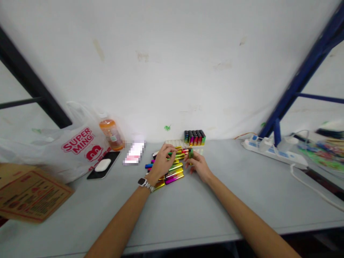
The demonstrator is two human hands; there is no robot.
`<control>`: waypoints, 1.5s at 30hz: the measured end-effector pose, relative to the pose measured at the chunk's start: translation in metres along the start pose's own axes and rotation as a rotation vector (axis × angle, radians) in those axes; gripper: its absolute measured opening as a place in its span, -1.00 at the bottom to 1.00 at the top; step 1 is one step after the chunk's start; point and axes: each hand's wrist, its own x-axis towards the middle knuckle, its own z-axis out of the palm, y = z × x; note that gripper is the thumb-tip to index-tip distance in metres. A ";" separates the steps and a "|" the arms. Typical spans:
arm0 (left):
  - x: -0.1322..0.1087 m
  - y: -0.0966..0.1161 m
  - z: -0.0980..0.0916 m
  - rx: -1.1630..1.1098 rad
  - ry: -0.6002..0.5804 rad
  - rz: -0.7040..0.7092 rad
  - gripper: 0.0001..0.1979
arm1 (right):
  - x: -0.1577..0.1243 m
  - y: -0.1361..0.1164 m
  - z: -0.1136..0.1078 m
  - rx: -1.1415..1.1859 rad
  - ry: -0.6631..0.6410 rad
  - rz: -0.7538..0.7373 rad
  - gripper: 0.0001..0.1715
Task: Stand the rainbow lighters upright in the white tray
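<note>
Shiny metallic lighters (174,176) in gold, green, purple and blue lie in a loose pile on the grey table. My left hand (164,160) is over the pile, its fingers curled; a bit of green shows by its thumb, but the fingers hide what they hold. At the pile's right side, my right hand (197,165) pinches an upright green lighter (190,153). Behind the hands is a pale tray with a grid of holes (172,142), partly covered by my left hand. Several lighters (195,138) stand upright in close rows at its right end, dark ends up.
To the left are a cardboard box (34,193), a white plastic bag (72,150), an orange bottle (111,134), a dark phone-like slab (94,175) with a white case (103,165) on it, and a blurred-out bright rectangle (134,152). A power strip (276,152) with cables lies right.
</note>
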 end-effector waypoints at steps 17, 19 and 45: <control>-0.001 0.000 0.003 -0.002 -0.070 0.037 -0.84 | 0.002 0.010 -0.006 -0.300 0.249 -0.280 -0.38; 0.000 0.000 0.003 0.003 -0.076 0.040 -0.84 | 0.000 0.007 -0.005 -0.311 0.284 -0.337 -0.43; -0.001 0.001 0.003 0.021 -0.079 0.065 -0.86 | -0.003 0.008 0.000 -0.151 0.220 -0.312 -0.46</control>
